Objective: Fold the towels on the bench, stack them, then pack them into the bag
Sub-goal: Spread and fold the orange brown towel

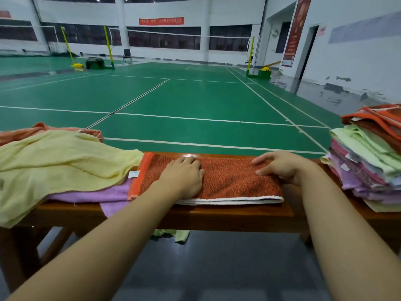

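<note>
Forearms nearest, reaching to counter [217,216]. Left hand [184,177] flat, fingers straight, pressing orange towel [230,181]. Right hand [282,167] at towel's 3 o'clock end, fingers bent over edge, apparently gripping it. Towel centre of counter, already folded into long strip; likely one more fold left. Folded stack [366,157] at 3 o'clock, many towels done. Unfolded heap at 9 o'clock: yellow towel [65,164] over purple towel [112,196], peach one behind. No bag in view; packing not started. Roughly past halfway on folding.

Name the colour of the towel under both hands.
Speckled orange-brown towel, plain orange border; head view.
</note>
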Tool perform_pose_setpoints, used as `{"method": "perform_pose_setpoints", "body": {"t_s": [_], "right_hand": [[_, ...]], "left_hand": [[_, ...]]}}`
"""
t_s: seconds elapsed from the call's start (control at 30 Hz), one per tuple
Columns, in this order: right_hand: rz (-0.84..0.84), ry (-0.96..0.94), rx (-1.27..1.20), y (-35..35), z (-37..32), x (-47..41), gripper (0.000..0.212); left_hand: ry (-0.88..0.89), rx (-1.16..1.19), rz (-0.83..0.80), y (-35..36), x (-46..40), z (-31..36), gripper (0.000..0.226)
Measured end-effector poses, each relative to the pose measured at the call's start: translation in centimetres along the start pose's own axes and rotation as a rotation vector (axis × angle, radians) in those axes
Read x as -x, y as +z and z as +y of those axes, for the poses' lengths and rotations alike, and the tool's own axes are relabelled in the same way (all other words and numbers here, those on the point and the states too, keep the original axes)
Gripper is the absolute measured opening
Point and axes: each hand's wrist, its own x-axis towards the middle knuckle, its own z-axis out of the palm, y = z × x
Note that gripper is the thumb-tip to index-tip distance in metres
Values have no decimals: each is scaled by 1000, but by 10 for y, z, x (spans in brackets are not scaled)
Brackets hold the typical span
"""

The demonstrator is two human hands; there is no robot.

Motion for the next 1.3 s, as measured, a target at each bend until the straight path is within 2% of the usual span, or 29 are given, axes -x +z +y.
{"method": "perform_pose_setpoints", "body": {"t_s": [0.1,0.23,0.4,0.6,0.73,0.87,0.97,1.13,1.2,1.27,1.3], "right_hand": [[54,-10,-82,-6,6,-5,36],[194,-16,-147,-29,9,-4,31],[264,-46,-297,-64,10,11,32],[391,-104,-301,-97,4,28,37],[408,-159,-311,-87,-18,34,33],[358,-233,-204,-46,-51,33,32],[296,-259,-55,-10,-68,25,36],[187,-326,186,52,-91,15,40],[61,-346,115,78,-95,16,37],[-102,-301,-100,95,-99,23,33],[-131,-287,-159,97,-99,26,32]], "left_hand": [[1,-20,-44,6,-3,6,56],[23,17,-54,8,-10,29,60],[82,20,-56,25,-25,67,60],[159,71,-64,33,-34,105,60],[153,220,-14,16,-42,90,56],[-14,379,100,-8,-52,34,56],[-138,489,147,-16,-46,-1,42],[-210,532,163,-15,-33,-20,37],[-224,532,164,-15,-32,-24,35],[-236,528,144,-15,-32,-26,33],[-240,516,140,-15,-31,-25,33]]}}
